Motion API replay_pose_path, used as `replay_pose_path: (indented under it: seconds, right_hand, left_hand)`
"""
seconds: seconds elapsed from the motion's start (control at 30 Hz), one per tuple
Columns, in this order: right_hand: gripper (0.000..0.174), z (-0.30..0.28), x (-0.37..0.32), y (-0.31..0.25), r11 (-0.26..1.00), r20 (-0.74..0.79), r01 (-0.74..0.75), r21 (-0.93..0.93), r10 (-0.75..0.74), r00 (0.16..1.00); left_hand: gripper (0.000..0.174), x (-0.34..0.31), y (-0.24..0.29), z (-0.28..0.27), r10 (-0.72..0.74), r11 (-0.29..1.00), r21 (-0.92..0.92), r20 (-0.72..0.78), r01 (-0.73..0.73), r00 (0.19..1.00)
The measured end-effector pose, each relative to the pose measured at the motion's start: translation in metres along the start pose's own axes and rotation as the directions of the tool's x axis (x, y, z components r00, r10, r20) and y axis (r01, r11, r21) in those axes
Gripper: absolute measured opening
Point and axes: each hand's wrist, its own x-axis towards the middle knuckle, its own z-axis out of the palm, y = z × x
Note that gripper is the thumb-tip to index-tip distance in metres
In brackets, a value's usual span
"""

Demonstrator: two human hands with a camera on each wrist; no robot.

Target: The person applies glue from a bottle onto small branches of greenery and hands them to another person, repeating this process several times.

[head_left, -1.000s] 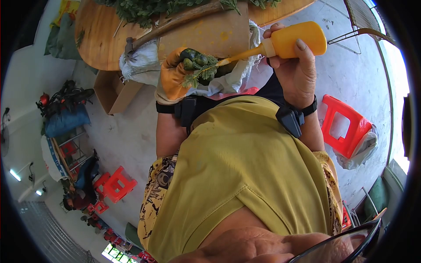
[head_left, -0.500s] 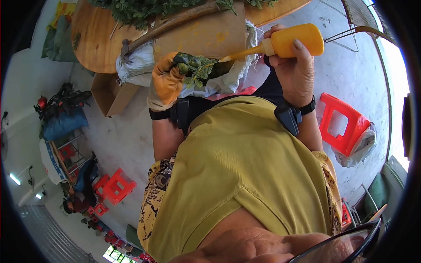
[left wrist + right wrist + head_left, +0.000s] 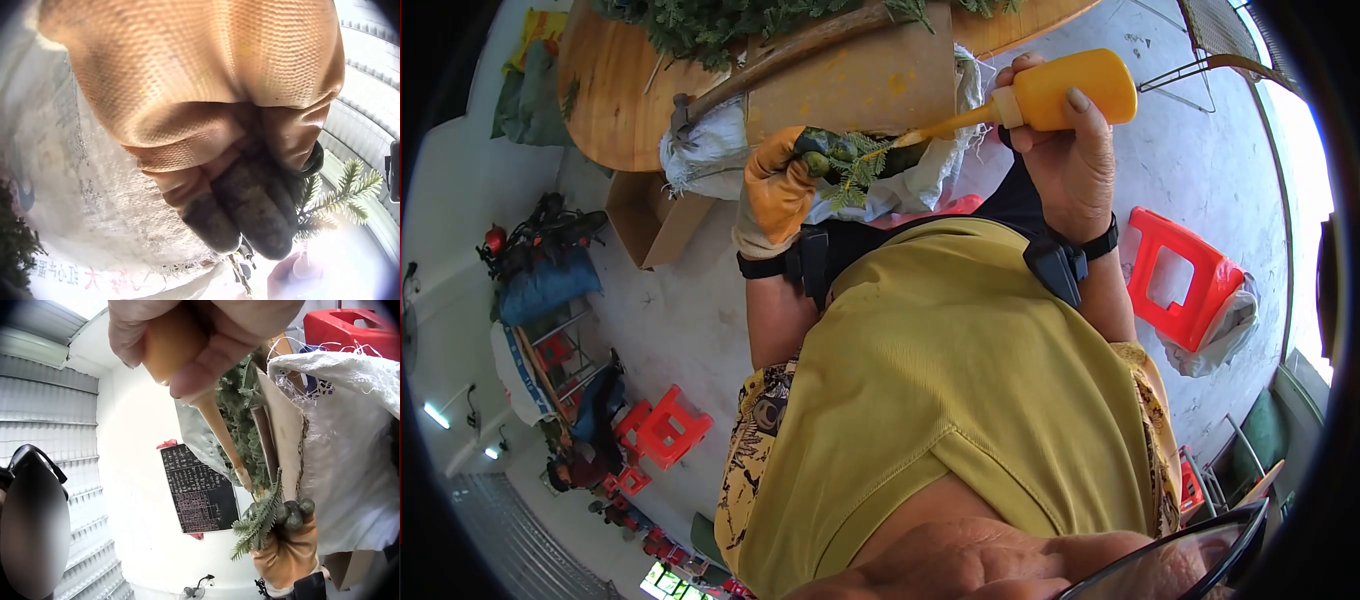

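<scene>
Fingers (image 3: 1083, 105) of the right hand (image 3: 1072, 175) curl round one yellow-orange plastic squeeze bottle (image 3: 1070, 85). The hand is raised before the chest, wrist upright, and the bottle's long nozzle slants down towards the other hand. The orange-gloved left hand (image 3: 780, 195), forearm upright, pinches one green feathery sprig (image 3: 855, 168) just at the nozzle tip. It is in front of one white woven sack (image 3: 700, 140) at the edge of the round wooden counter (image 3: 615, 90).

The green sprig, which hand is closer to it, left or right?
Left. The gloved left hand pinches the green sprig; the right hand grips the yellow bottle off to one side, only its nozzle reaching the sprig.
</scene>
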Motion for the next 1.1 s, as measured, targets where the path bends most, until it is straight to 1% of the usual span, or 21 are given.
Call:
replay_pose_path:
  seconds: [0.1, 0.2, 0.27, 0.4, 0.43, 0.47, 0.53, 0.6, 0.7, 0.77, 0.8, 0.9, 0.93, 0.97, 1.0, 1.03, 1.07, 1.1]
  right_hand:
    - [0.034, 0.001, 0.000, 0.000, 0.999, 0.038, -0.004, -0.038, 0.005, 0.999]
    - [0.035, 0.001, 0.000, 0.000, 0.998, 0.012, 0.003, -0.057, -0.002, 1.000]
    - [0.035, -0.002, 0.000, 0.000, 0.998, 0.000, 0.004, -0.059, -0.004, 1.000]
    - [0.034, -0.008, 0.000, 0.002, 0.999, -0.033, 0.007, -0.046, -0.009, 0.999]
    - [0.034, -0.010, 0.000, 0.001, 0.999, -0.033, 0.007, -0.046, -0.008, 0.999]
    - [0.034, -0.012, 0.000, 0.001, 0.999, -0.034, 0.001, -0.039, -0.003, 0.999]
    - [0.034, -0.013, 0.001, 0.002, 0.999, -0.036, -0.004, -0.033, 0.002, 0.999]
    - [0.034, -0.014, 0.001, 0.003, 0.999, -0.071, 0.012, -0.037, -0.014, 0.997]
    - [0.034, -0.017, 0.001, 0.003, 0.999, -0.060, 0.009, -0.044, -0.011, 0.998]
    - [0.034, -0.020, 0.001, 0.004, 0.999, -0.059, 0.009, -0.048, -0.012, 0.998]
    - [0.034, -0.020, 0.001, 0.004, 0.999, -0.057, 0.011, -0.052, -0.014, 0.998]
    - [0.034, -0.019, 0.001, 0.004, 0.996, -0.098, 0.027, -0.086, -0.035, 0.995]
    - [0.034, -0.019, 0.000, 0.003, 0.996, -0.093, 0.031, -0.084, -0.039, 0.995]
    - [0.034, -0.019, -0.001, 0.002, 0.996, -0.106, 0.032, -0.086, -0.041, 0.993]
    - [0.034, -0.019, -0.001, 0.001, 0.996, -0.117, 0.036, -0.086, -0.046, 0.992]
    - [0.034, -0.020, 0.000, 0.000, 0.996, -0.105, 0.047, -0.081, -0.056, 0.993]
    - [0.034, -0.023, 0.000, -0.001, 0.998, -0.104, 0.050, -0.042, -0.054, 0.993]
    - [0.035, -0.024, 0.001, -0.002, 0.999, -0.104, 0.051, -0.003, -0.051, 0.993]
  left_hand:
    - [0.017, 0.000, 0.000, 0.000, 0.016, 1.000, 0.020, 0.005, -0.016, 1.000]
    - [0.018, -0.002, -0.002, -0.002, 0.002, 0.999, 0.045, -0.014, -0.001, 1.000]
    - [0.018, -0.001, -0.002, -0.001, 0.033, 0.997, 0.064, -0.014, -0.032, 0.999]
    - [0.017, -0.002, 0.000, -0.002, -0.007, 1.000, -0.004, -0.017, 0.007, 1.000]
    - [0.022, -0.003, -0.005, -0.007, -0.001, 1.000, 0.003, -0.032, 0.001, 0.999]
    - [0.032, -0.004, -0.008, -0.011, 0.004, 1.000, 0.008, -0.047, -0.004, 0.999]
    - [0.031, -0.005, -0.007, -0.012, -0.012, 0.999, 0.040, -0.058, 0.014, 0.998]
    - [0.030, -0.005, -0.008, -0.014, -0.027, 0.997, 0.072, -0.069, 0.032, 0.997]
    - [0.028, -0.007, -0.013, -0.019, -0.046, 0.998, 0.035, -0.092, 0.049, 0.995]
    - [0.027, -0.007, -0.013, -0.018, -0.068, 0.992, -0.117, -0.109, 0.055, 0.992]
    - [0.027, -0.007, -0.013, -0.019, -0.068, 0.992, -0.117, -0.109, 0.055, 0.992]
    - [0.025, -0.011, -0.008, -0.021, -0.052, 0.997, -0.063, -0.128, 0.044, 0.990]
    - [0.022, -0.011, -0.007, -0.024, -0.032, 0.996, 0.075, -0.105, 0.040, 0.994]
    - [0.023, -0.011, -0.004, -0.027, -0.009, 0.977, 0.214, -0.079, 0.026, 0.997]
    - [0.023, -0.011, -0.002, -0.034, 0.005, 0.975, 0.221, -0.075, 0.012, 0.997]
    - [0.022, -0.012, 0.000, -0.042, -0.123, 0.988, 0.087, -0.044, 0.127, 0.991]
    - [0.021, -0.013, 0.003, -0.048, -0.247, 0.968, -0.043, 0.004, 0.247, 0.969]
    - [0.021, -0.010, 0.013, -0.042, -0.235, 0.971, -0.033, 0.005, 0.235, 0.972]
